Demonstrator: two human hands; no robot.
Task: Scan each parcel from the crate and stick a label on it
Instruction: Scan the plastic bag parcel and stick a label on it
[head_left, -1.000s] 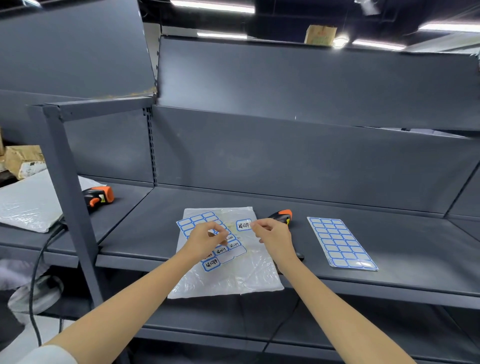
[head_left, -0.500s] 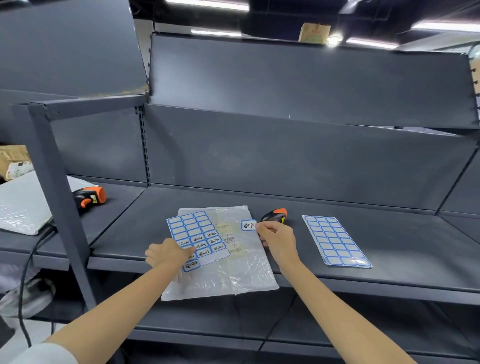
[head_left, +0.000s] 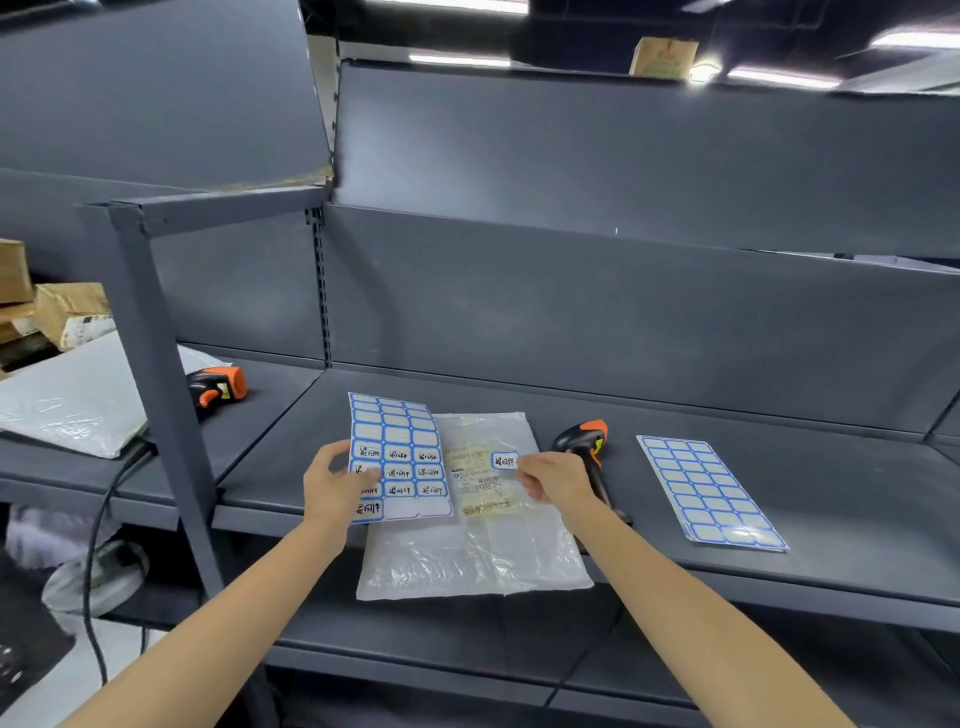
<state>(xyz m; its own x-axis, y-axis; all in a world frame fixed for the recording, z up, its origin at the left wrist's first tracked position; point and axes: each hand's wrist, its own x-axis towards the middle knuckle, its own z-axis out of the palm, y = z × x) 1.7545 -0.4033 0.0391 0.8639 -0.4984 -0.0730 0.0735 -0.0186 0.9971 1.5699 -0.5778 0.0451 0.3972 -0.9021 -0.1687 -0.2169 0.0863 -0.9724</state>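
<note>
We log: parcel (head_left: 483, 551) flat on the shelf (head_left: 779, 499), front edge overhanging. Our left hand (head_left: 332, 488) grips the label sheet (head_left: 397, 457); right hand (head_left: 556, 480) pinches one label (head_left: 504, 460) over the parcel. Scanner (head_left: 584, 441) just beside.

we see both bare forearms reaching forward; left hand (head_left: 332, 483) grips with thumb on top, right hand (head_left: 553, 480) pinches at its fingertips, fingers curled.
</note>
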